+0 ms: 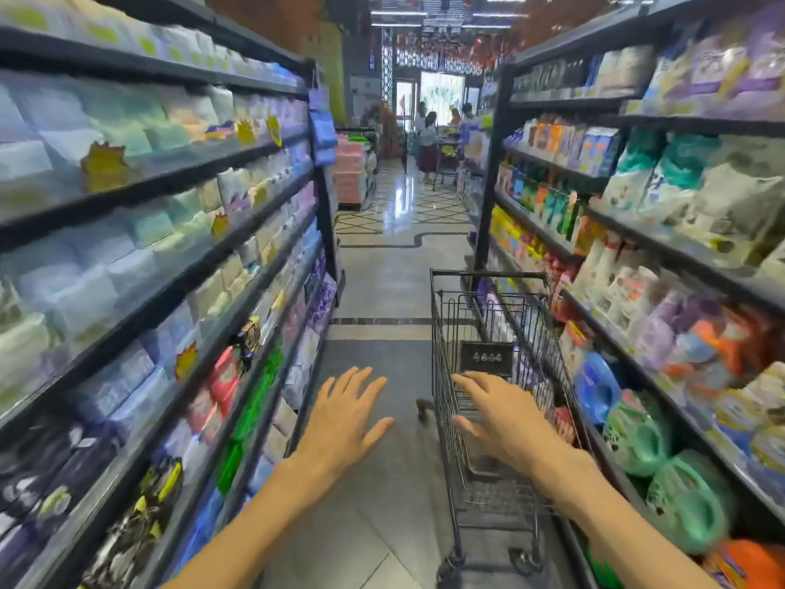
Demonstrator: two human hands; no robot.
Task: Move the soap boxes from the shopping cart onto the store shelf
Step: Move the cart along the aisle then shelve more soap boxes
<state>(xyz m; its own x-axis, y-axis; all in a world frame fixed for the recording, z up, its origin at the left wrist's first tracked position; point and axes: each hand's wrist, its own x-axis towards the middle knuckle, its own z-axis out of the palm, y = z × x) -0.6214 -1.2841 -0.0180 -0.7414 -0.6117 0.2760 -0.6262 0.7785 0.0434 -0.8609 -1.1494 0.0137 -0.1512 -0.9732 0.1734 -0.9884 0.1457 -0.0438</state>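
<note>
A black wire shopping cart (450, 333) stands in the aisle close to the right-hand shelf (662, 376). I cannot make out any soap boxes inside the cart; some purple packs show through its far mesh. My right hand (497, 414) hovers over the cart's near left side with its fingers spread, holding nothing. My left hand (344, 423) is stretched out over the floor, left of the cart, with straight fingers and nothing in it.
Tall shelves (170, 291) full of packaged goods line both sides of the narrow aisle. Green and blue bottles (637, 435) sit low on the right shelf. Several people (429, 138) stand far down the aisle near the entrance. Open floor (382, 291) lies ahead.
</note>
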